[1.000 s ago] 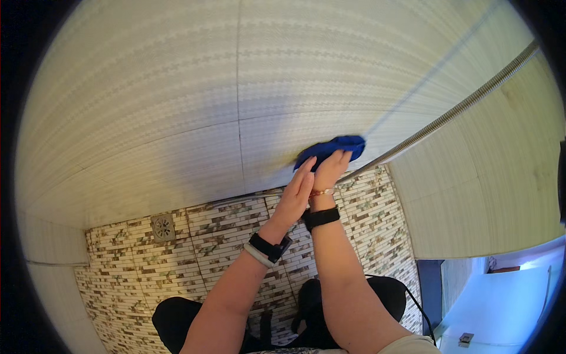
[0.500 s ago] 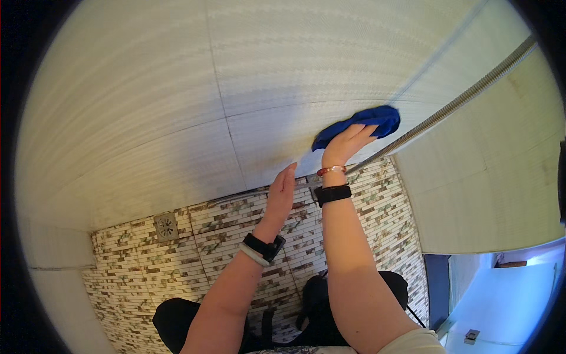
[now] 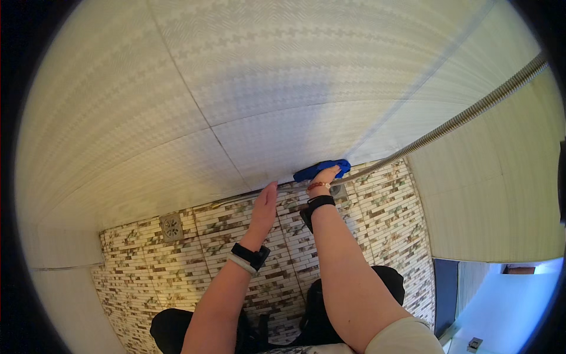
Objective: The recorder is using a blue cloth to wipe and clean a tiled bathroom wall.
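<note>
A blue cloth (image 3: 306, 171) lies against the foot of the pale tiled wall (image 3: 253, 141), just above the floor. My right hand (image 3: 325, 175) presses it there, its palm and fingers over the cloth and the fingertips partly hidden. To the left, my left hand (image 3: 264, 206) is held edge-on near the base of the wall, fingers stretched out and holding nothing. Whether its fingertips touch the wall, I cannot tell. A ribbed metal shower hose (image 3: 471, 112) slants down from the upper right and passes behind my right wrist to the floor.
The mosaic-patterned floor (image 3: 236, 283) has a square metal drain (image 3: 171, 228) at the left and another drain (image 3: 339, 193) partly covered by my right wrist. My dark-clad knees (image 3: 171, 330) are below. A side wall (image 3: 489, 194) stands at the right, beside a bluish doorway area.
My right hand has slid the blue cloth down the wall, slightly leftward, to its foot near the floor. My left hand has shifted a little down and left.
</note>
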`<state>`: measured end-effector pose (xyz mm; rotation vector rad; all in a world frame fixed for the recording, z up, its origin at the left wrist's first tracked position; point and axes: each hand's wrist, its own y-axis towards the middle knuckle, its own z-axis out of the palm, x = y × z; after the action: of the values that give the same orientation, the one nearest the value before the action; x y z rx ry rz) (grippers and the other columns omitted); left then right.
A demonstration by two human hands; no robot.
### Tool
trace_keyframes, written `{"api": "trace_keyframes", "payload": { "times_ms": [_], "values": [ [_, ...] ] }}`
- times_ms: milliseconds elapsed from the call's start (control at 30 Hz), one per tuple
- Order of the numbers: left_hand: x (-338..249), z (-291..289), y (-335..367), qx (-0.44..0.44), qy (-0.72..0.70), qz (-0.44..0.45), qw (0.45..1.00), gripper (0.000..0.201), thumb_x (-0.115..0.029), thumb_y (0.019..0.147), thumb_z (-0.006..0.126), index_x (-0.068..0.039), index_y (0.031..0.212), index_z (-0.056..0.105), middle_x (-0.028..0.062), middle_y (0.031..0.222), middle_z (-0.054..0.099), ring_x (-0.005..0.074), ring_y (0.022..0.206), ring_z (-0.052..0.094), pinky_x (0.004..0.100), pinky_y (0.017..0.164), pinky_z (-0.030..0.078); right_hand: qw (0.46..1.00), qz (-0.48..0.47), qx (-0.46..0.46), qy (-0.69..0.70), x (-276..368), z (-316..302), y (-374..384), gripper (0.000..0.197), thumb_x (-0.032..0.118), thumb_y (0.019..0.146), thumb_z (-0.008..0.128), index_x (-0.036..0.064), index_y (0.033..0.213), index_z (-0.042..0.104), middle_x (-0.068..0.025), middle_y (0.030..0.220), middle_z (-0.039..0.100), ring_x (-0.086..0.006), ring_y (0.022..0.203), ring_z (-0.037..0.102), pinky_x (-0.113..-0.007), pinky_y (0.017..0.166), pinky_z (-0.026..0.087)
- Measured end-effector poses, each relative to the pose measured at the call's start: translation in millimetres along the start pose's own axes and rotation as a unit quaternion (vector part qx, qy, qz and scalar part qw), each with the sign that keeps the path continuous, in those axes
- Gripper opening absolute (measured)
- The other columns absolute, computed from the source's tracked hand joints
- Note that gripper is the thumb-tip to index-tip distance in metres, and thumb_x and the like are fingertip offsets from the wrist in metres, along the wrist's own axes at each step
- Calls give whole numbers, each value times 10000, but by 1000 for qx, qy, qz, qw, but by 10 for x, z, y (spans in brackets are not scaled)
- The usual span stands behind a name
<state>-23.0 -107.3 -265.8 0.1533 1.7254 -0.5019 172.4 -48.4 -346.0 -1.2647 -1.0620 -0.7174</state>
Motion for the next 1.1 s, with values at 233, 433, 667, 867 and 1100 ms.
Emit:
{"api": "trace_keyframes", "payload": {
  "times_ms": [233, 433, 667, 867, 1100],
  "values": [
    [151, -2, -46, -48, 59, -8, 997, 488, -383, 970, 386, -11, 1272, 480, 151, 1264, 526, 263, 1140, 519, 335, 929, 412, 946, 213, 104, 220, -165, 42, 67, 513, 359, 952, 274, 1, 1303, 386, -161, 1325, 434, -315, 1131, 471, -403, 957, 388],
    [-28, 218, -6, -54, -12, 35, 998, 409, -308, 973, 411, 24, 1175, 541, 181, 1148, 593, 275, 1071, 558, 333, 918, 412, 993, -82, -68, 59, 226, 248, -511, 388, 246, 927, 309, -92, 1006, 481, -366, 871, 561, -535, 829, 507, -541, 818, 393],
    [-685, 114, -33, -94, -163, 62, 980, 404, -342, 977, 397, 11, 1083, 563, 102, 1016, 626, 174, 764, 618, 270, 698, 491, 945, -321, 50, -39, 1011, 132, -1431, 370, 188, 938, 364, -128, 1130, 388, -346, 1114, 426, -445, 979, 411, -480, 897, 314],
    [-671, -41, 67, -134, -252, 12, 958, 422, -388, 979, 374, -25, 1071, 566, 68, 1003, 625, 121, 821, 596, 228, 608, 489, 938, -342, 58, 10, 1033, 199, -1675, 411, 199, 956, 363, -117, 1219, 338, -338, 1166, 387, -406, 998, 409, -462, 907, 312],
    [-134, -109, 111, -111, -106, 36, 987, 402, -358, 981, 388, -14, 1055, 581, 68, 993, 620, 146, 870, 593, 271, 702, 481, 941, -333, 11, -54, 493, 242, -1409, 431, 241, 983, 324, -121, 1218, 334, -346, 1184, 374, -436, 1041, 391, -462, 944, 294]
  ]
}}
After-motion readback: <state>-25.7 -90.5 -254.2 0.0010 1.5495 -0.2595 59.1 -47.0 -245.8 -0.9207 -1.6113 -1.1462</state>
